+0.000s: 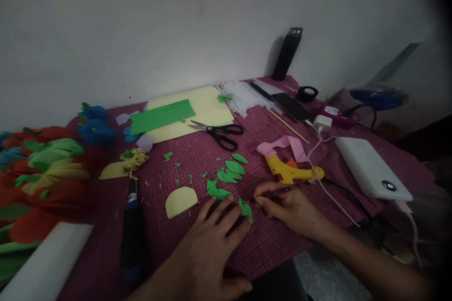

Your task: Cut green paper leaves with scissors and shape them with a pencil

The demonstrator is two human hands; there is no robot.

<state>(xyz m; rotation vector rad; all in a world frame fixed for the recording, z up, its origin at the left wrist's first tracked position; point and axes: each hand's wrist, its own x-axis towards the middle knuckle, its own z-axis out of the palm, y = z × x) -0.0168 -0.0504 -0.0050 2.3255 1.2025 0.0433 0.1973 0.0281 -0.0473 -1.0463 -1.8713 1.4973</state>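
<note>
My left hand [215, 230] lies with fingers spread on the checked cloth, its fingertips against green paper leaves [220, 193]. A single green leaf [245, 209] sits between my two hands. My right hand [287, 207] pinches a thin dark pencil-like stick [278, 192], its tip beside that leaf. More cut leaves [231, 170] lie in a loose pile just beyond, with small green scraps around. A pale yellow paper piece with a rounded edge [181, 201] rests left of my left hand. Black-handled scissors [222, 134] lie partly open farther back.
A yellow glue gun [287, 170] lies by a pink paper strip [282, 145]. On the right are a white power bank [372, 167] with cables and a phone [291, 106]. A black bottle [287, 54] stands behind; paper flowers [52, 174] crowd the left. Green paper [162, 116] lies on yellow sheets.
</note>
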